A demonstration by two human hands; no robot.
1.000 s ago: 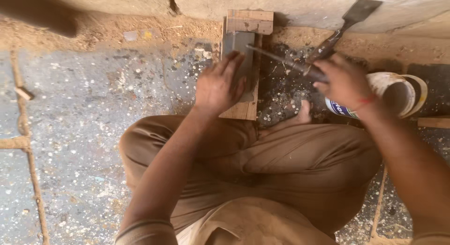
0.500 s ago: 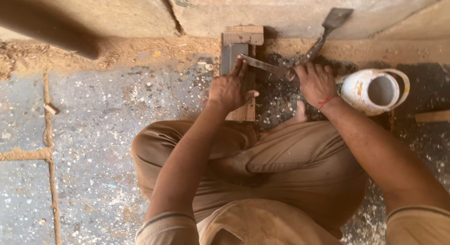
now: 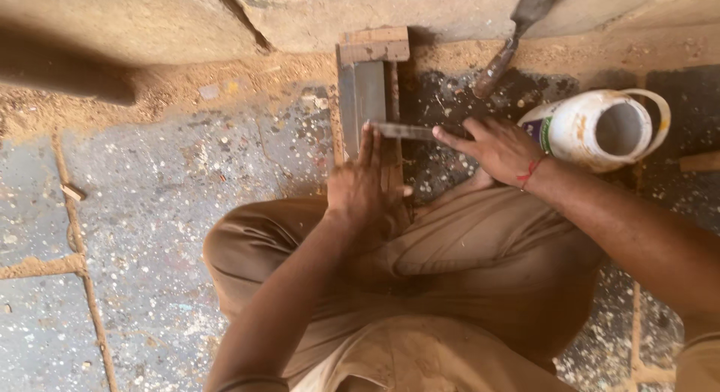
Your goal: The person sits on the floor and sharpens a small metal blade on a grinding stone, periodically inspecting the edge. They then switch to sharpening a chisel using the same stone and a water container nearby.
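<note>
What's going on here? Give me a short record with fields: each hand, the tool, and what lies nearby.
Left hand: flat on the blade, pressing it to the stone
Right hand: gripping the blade's other end
Stone: grey slab in a wooden holder
Nearby: white jug lying on its side; chisel by the wall
Ground: sawdust

Off to your right you have a white plastic jug (image 3: 600,130) lying on its side, its open mouth facing the camera, handle at the far edge. Beyond it a chisel (image 3: 514,34) with a wooden handle leans toward the stone wall (image 3: 150,17). Sawdust (image 3: 172,100) banks along the wall's foot, and wood chips speckle the grey concrete floor (image 3: 150,234).
</note>
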